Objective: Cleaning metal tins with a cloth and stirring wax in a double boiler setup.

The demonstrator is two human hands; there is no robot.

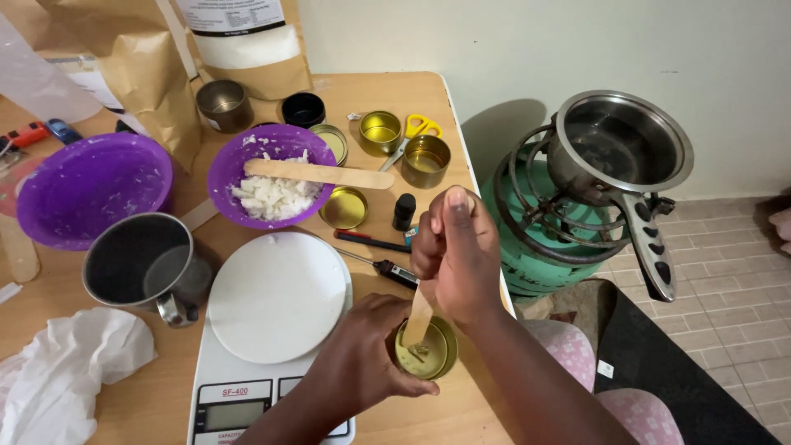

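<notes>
Wooden table (412,91), filling the left and centre of the frame: two purple bowls (91,185) at upper left and centre, steel mug (144,264) at left, white kitchen scale (276,301) at lower centre, crumpled white paper (62,375) at lower left. Upper edge: brown paper bags (148,66), small gold tins (381,129), yellow-handled scissors (418,128). Centre right: small black bottle (403,210), probe thermometer (387,268).

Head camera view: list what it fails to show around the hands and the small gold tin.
- Gold tin: near wall hidden by left hand.
- Wooden stick: upper end hidden inside right hand.
- Scale: display cut by bottom edge and left forearm.
- Steel pot on the gas burner: contents unclear.
</notes>
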